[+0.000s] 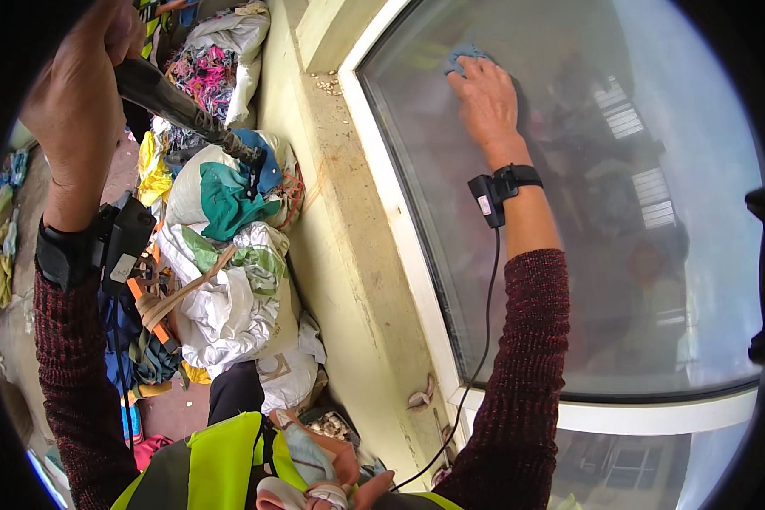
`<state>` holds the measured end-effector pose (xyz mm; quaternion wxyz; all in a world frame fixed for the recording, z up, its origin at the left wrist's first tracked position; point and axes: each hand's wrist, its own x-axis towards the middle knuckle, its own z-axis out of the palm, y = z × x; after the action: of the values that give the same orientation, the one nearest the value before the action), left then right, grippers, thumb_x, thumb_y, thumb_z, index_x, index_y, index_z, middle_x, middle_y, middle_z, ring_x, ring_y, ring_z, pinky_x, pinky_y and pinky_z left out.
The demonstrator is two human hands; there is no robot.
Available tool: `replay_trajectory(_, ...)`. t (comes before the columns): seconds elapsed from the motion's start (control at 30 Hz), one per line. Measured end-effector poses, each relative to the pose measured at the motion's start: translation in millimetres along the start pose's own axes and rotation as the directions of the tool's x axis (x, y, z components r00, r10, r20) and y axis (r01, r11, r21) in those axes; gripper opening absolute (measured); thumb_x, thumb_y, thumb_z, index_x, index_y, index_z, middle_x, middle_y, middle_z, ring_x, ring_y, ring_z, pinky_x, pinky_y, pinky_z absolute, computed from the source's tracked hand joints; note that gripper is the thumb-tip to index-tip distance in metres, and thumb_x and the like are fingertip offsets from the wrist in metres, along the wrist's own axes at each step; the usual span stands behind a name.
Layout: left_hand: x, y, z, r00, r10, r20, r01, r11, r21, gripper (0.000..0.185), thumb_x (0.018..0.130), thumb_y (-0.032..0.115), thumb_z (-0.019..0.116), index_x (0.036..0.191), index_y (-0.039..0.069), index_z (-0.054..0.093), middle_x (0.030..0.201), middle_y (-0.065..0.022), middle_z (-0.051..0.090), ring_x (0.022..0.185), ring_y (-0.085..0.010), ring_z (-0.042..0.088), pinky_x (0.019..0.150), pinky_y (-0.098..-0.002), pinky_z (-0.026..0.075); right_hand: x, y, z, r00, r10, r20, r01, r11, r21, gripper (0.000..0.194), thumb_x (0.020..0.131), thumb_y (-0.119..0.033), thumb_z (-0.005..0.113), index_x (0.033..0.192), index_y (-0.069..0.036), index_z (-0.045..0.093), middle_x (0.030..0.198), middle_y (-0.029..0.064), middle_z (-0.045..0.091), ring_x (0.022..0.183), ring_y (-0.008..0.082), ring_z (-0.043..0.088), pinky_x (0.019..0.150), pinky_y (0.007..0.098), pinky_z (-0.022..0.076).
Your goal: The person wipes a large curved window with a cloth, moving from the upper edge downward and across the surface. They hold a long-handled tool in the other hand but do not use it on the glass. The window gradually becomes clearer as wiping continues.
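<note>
A blue-grey cloth [466, 56] lies under the fingers of my right hand [489, 95], pressed on the upper left part of a white-framed window pane [586, 255]. At the upper left, my left hand [80, 95] is closed around the end of a dark pole [166, 95], which slants down to the right. Its far end lies over blue fabric [264, 162] on a stuffed sack. Both wrists wear black straps with small cabled boxes. The pane shows reflections and hazy patches.
A pale ledge [363, 236] runs along the window frame. Stuffed sacks [229, 319] line the wall beside me, with green cloth [229, 201] and yellow cloth [153, 169] among them. Multicoloured scraps [207, 80] fill an open sack farther up. Part of a person in a hi-vis vest shows at the top left.
</note>
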<state>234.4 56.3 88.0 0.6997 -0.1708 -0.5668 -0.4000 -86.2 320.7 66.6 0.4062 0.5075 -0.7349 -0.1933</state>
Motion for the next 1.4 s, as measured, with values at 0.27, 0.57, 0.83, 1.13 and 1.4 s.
replay_trajectory(0.27,-16.7,27.0,-25.2,0.997,-0.065,0.041,0.055,0.976,0.209,0.027,0.093,0.023,0.066,0.1,-0.002,0.059,0.071,-0.0044,0.053,0.046,-0.0063,0.043,0.038,-0.0215,0.037,-158.0,-128.4,-17.9,0.928,-0.001,0.374,-0.145,0.921,0.362,0.016,0.078,-0.001,0.063,0.09,-0.01,0.069,0.122,0.0066,0.061,0.113,0.0269,0.054,0.095,0.0409,0.0425)
replay_trajectory(0.57,-22.0,21.9,-21.0,0.993,-0.113,0.041,0.109,0.989,0.098,0.022,0.1,0.01,0.055,0.109,-0.003,0.069,0.062,-0.0006,0.038,0.053,-0.0114,0.036,0.053,-0.0292,0.034,-139.0,-148.4,10.4,0.965,0.16,0.21,-0.243,0.85,0.467,0.014,0.078,-0.002,0.065,0.089,-0.01,0.068,0.126,0.0059,0.058,0.113,0.0273,0.053,0.091,0.0419,0.0437)
replay_trajectory(0.83,-4.2,6.6,-12.7,0.972,-0.166,0.167,0.141,0.979,0.15,0.021,0.101,0.013,0.052,0.083,0.006,0.059,0.062,0.0023,0.031,0.054,-0.0084,0.031,0.057,-0.0265,0.03,-28.9,-160.0,126.0,0.973,0.229,0.028,-0.219,0.881,0.419,0.013,0.079,-0.006,0.065,0.09,-0.011,0.069,0.117,0.0061,0.059,0.107,0.0269,0.054,0.089,0.0405,0.0444)
replay_trajectory(1.13,-7.4,2.8,16.7,0.973,-0.211,0.099,0.208,0.977,0.039,0.021,0.1,0.016,0.054,0.085,0.002,0.059,0.061,0.0027,0.034,0.053,-0.0073,0.029,0.055,-0.0265,0.029,-22.4,-185.3,142.6,0.922,0.241,0.304,-0.337,0.885,0.321,0.01,0.081,-0.01,0.065,0.089,-0.011,0.071,0.103,0.0077,0.058,0.102,0.0289,0.054,0.085,0.0399,0.0456)
replay_trajectory(1.4,-19.4,21.3,16.9,0.991,-0.121,0.061,0.124,0.992,-0.039,0.017,0.094,0.012,0.067,0.1,-0.003,0.068,0.059,0.0013,0.049,0.048,-0.005,0.041,0.047,-0.0235,0.034,-114.9,-183.6,51.6,0.854,0.214,0.474,-0.397,0.857,0.329,0.019,0.079,-0.003,0.064,0.097,-0.009,0.068,0.118,0.0094,0.058,0.107,0.0314,0.055,0.086,0.044,0.0495)
